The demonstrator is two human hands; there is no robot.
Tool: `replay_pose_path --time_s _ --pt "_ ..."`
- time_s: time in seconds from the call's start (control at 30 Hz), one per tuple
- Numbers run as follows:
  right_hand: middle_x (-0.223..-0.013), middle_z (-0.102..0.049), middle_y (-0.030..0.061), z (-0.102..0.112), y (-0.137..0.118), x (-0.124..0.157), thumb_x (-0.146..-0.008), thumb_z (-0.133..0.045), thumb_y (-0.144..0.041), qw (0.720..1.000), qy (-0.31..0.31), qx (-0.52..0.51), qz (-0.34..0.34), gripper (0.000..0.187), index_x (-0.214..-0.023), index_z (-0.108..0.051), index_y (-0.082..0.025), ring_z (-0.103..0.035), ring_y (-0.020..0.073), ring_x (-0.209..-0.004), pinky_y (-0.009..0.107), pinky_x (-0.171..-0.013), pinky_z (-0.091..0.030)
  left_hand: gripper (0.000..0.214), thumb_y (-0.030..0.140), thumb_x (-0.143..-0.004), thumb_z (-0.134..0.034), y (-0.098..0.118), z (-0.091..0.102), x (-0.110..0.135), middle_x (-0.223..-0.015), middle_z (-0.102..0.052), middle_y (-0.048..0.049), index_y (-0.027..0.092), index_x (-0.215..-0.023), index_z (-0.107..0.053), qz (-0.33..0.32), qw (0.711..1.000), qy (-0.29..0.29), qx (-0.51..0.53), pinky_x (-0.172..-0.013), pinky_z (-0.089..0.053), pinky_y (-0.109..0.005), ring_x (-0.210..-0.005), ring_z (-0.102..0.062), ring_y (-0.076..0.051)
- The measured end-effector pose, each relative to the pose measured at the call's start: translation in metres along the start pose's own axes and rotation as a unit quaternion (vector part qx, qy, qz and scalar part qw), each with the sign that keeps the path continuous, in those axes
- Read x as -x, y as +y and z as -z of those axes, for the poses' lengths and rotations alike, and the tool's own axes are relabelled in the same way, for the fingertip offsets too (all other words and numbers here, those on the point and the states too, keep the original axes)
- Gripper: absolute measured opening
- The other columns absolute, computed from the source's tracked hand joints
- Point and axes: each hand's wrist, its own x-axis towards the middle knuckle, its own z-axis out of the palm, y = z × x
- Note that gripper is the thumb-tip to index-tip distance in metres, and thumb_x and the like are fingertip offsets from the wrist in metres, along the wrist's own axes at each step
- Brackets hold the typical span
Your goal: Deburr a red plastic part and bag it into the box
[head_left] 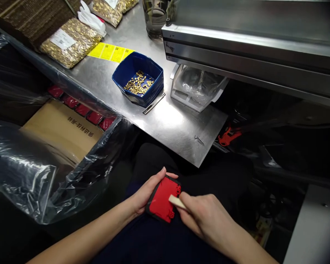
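Note:
A flat red-and-black plastic part (161, 200) lies above my lap, gripped along its left side by my left hand (147, 192). The thumb of that hand rests at the part's upper edge. In my right hand (202, 212) is a short cream-coloured stick (176, 202), which I cannot name more closely. Its blunt tip is over the right part of the red face; whether it touches I cannot tell. Small cut-out shapes show along the red face's right edge. The lower fingers of both hands are partly hidden.
On the metal table (178, 135) stand a blue bin (154, 88) of small brass pieces and a grey tray (192, 103) with clear plastic. A bag of brass parts (79, 44) lies behind. At left, a plastic-lined box (63, 128) holds cardboard and red parts. Tweezers (199, 140) lie near the corner.

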Motion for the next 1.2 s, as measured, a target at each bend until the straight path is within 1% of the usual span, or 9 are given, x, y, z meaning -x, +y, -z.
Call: replay_pose_path --time_s 0.1,0.23,0.33,0.5,0.6,0.7,0.8,1.03,1.2 --pt "-0.072 -0.067 -0.0017 0.002 -0.002 -0.002 -0.107 -0.044 -0.03 1.0 -0.001 -0.012 0.008 0.019 -0.092 -0.055 -0.023 -0.059 0.0144 -0.057 0.027 -0.056 -0.028 0.066 0.072 -0.092 -0.058 -0.001 0.001 -0.001 -0.102 -0.078 -0.0154 0.015 -0.121 -0.072 0.005 1.0 -0.007 0.001 -0.08 -0.057 -0.034 -0.089 -0.072 -0.026" --pt "-0.071 -0.065 -0.0038 0.002 -0.002 -0.003 -0.104 -0.047 -0.025 1.0 0.015 -0.021 -0.017 0.015 -0.09 -0.052 -0.024 -0.056 0.0127 -0.054 0.027 -0.054 -0.026 0.067 0.073 -0.092 -0.057 -0.002 0.002 0.0 -0.102 -0.077 -0.0144 0.016 -0.124 -0.071 0.009 1.0 -0.001 0.007 -0.075 -0.056 -0.032 -0.084 -0.071 -0.024" --pt "-0.072 -0.065 -0.0045 0.001 -0.003 -0.004 -0.102 -0.05 -0.025 1.0 0.011 -0.026 -0.008 0.013 -0.089 -0.05 -0.024 -0.056 0.0121 -0.056 0.026 -0.055 -0.026 0.065 0.071 -0.093 -0.058 -0.001 0.004 0.0 -0.102 -0.077 -0.0144 0.016 -0.126 -0.07 0.007 1.0 0.0 0.008 -0.077 -0.056 -0.033 -0.086 -0.071 -0.025" --pt "-0.071 -0.062 -0.006 0.004 -0.006 -0.006 -0.102 -0.05 -0.026 0.997 -0.012 -0.062 -0.041 0.013 -0.09 -0.049 -0.025 -0.051 0.0111 -0.054 0.024 -0.055 -0.026 0.064 0.069 -0.092 -0.059 -0.002 0.007 0.001 -0.101 -0.077 -0.0138 0.018 -0.13 -0.068 -0.006 1.0 -0.005 0.004 -0.074 -0.055 -0.033 -0.084 -0.07 -0.025" --pt "-0.072 -0.063 -0.0055 0.005 -0.007 -0.005 -0.102 -0.051 -0.028 0.997 -0.021 -0.068 -0.039 0.013 -0.09 -0.05 -0.025 -0.052 0.0117 -0.056 0.023 -0.057 -0.027 0.064 0.069 -0.092 -0.06 -0.004 0.01 0.001 -0.101 -0.076 -0.0137 0.019 -0.131 -0.068 -0.011 1.0 -0.006 -0.001 -0.076 -0.055 -0.034 -0.086 -0.07 -0.026" --pt "-0.072 -0.063 -0.0053 0.004 -0.007 -0.004 -0.103 -0.048 -0.029 0.995 -0.023 -0.077 -0.057 0.013 -0.091 -0.052 -0.025 -0.051 0.0116 -0.055 0.023 -0.056 -0.027 0.065 0.07 -0.092 -0.059 -0.005 0.012 0.001 -0.102 -0.076 -0.0138 0.019 -0.132 -0.068 -0.015 1.0 -0.008 -0.011 -0.075 -0.055 -0.035 -0.085 -0.07 -0.027" --pt "-0.071 -0.062 -0.0053 0.004 -0.008 -0.004 -0.102 -0.051 -0.028 0.995 -0.028 -0.072 -0.06 0.011 -0.092 -0.053 -0.025 -0.051 0.0119 -0.055 0.023 -0.056 -0.027 0.066 0.07 -0.091 -0.061 -0.005 0.013 0.0 -0.103 -0.076 -0.014 0.02 -0.133 -0.067 -0.018 1.0 -0.013 -0.016 -0.077 -0.056 -0.036 -0.088 -0.07 -0.028" --pt "-0.067 -0.059 -0.0056 0.013 -0.007 -0.006 -0.102 -0.05 -0.027 0.994 -0.041 -0.073 -0.074 0.012 -0.091 -0.054 -0.025 -0.05 0.012 -0.053 0.023 -0.055 -0.027 0.068 0.072 -0.091 -0.058 -0.003 0.012 0.001 -0.102 -0.076 -0.0137 0.019 -0.134 -0.067 -0.006 1.0 -0.019 -0.011 -0.075 -0.056 -0.035 -0.086 -0.071 -0.027" --pt "-0.068 -0.061 -0.0053 0.01 -0.009 -0.008 -0.102 -0.05 -0.029 0.992 -0.028 -0.09 -0.088 0.013 -0.09 -0.053 -0.025 -0.053 0.0125 -0.055 0.023 -0.056 -0.027 0.069 0.073 -0.09 -0.06 -0.004 0.013 0.001 -0.103 -0.077 -0.0134 0.019 -0.133 -0.067 -0.01 1.0 -0.02 -0.011 -0.077 -0.056 -0.037 -0.091 -0.073 -0.03"
